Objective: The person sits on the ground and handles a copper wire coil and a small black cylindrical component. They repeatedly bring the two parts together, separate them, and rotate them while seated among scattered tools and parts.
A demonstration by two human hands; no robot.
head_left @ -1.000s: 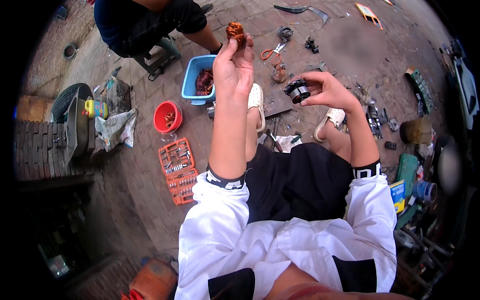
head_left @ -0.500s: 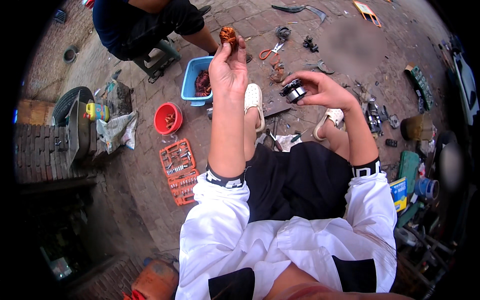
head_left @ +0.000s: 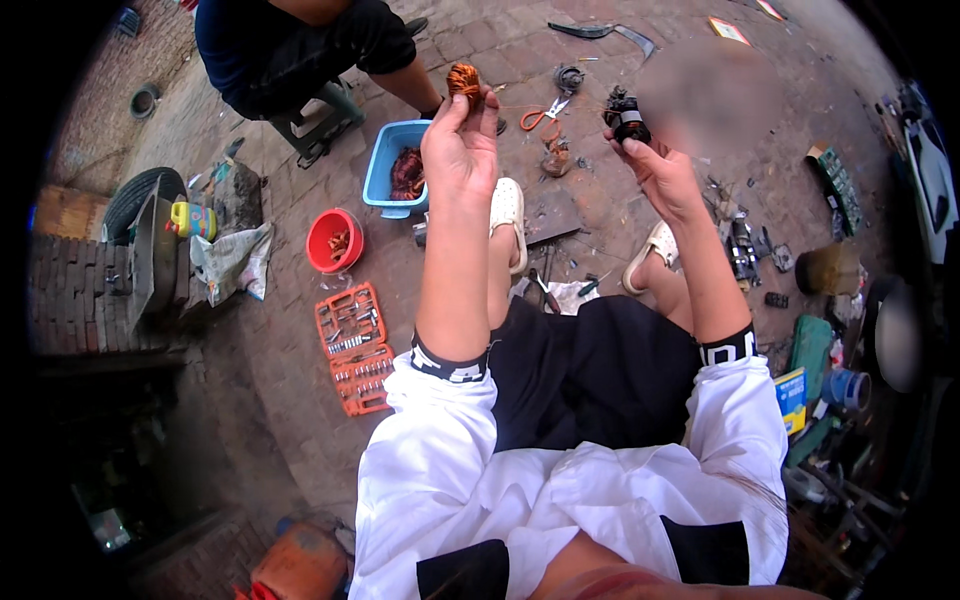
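Raised in front of me, my left hand (head_left: 460, 155) is closed round the lower part of an orange-copper wire coil (head_left: 463, 82). My right hand (head_left: 662, 180) grips a small black and silver cylindrical motor part (head_left: 627, 115) between thumb and fingers. A thin copper-coloured strand seems to run across from the coil towards that part. On the ground between the two hands lie orange-handled scissors (head_left: 545, 116), with a dark round part (head_left: 568, 79) just beyond and a rusty lump of metal (head_left: 556, 160) nearer to me.
A blue basin (head_left: 372, 185) holding dark reddish wire and a red bucket (head_left: 314, 250) with copper pieces stand left. Nearer lies an open orange socket set (head_left: 352, 345). A person (head_left: 300, 60) sits on a stool (head_left: 325, 120). Metal parts (head_left: 742, 250) litter the right; a curved blade (head_left: 610, 35) lies far off.
My right hand has moved up, away from me and slightly right with the motor part, turning it so more of its black end shows. My left hand has barely moved with the wire coil.
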